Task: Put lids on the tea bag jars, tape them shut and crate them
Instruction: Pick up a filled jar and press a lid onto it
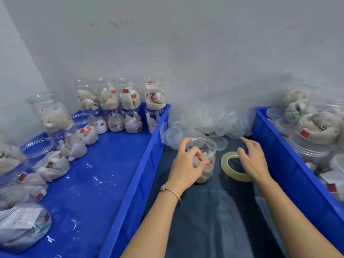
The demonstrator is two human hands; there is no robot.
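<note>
- I can read no writing anywhere: the tea bags carry small red tags (304, 133), but whatever is printed on them is too blurred to make out, and the jars bear no legible brand.
- My left hand (186, 164) grasps an open jar (203, 159) from the side, fingers and thumb curled round its clear wall; the jar stands upright on the dark cloth (214, 211) between the two crates, has no lid on, and holds tea bags with a red tag showing.
- My right hand (254, 161) lies over the far edge of the tape roll (234, 167), its fingers loosely bent and spread; I see it touching the roll, but not clearly gripping it, so I read it as released.
- The tape roll lies flat on the cloth just beside the jar, to its right.
- A heap of clear lids (208, 120) sits against the wall behind the jar, a few of them spilled toward it.
- The left blue crate (130, 183) holds filled jars, some stacked in two tiers along its far end, others lying on their sides.
- The right blue crate (290, 164) holds more jars and tea bags, several with lids on.
- A thin bracelet (172, 192) circles my left wrist.
</note>
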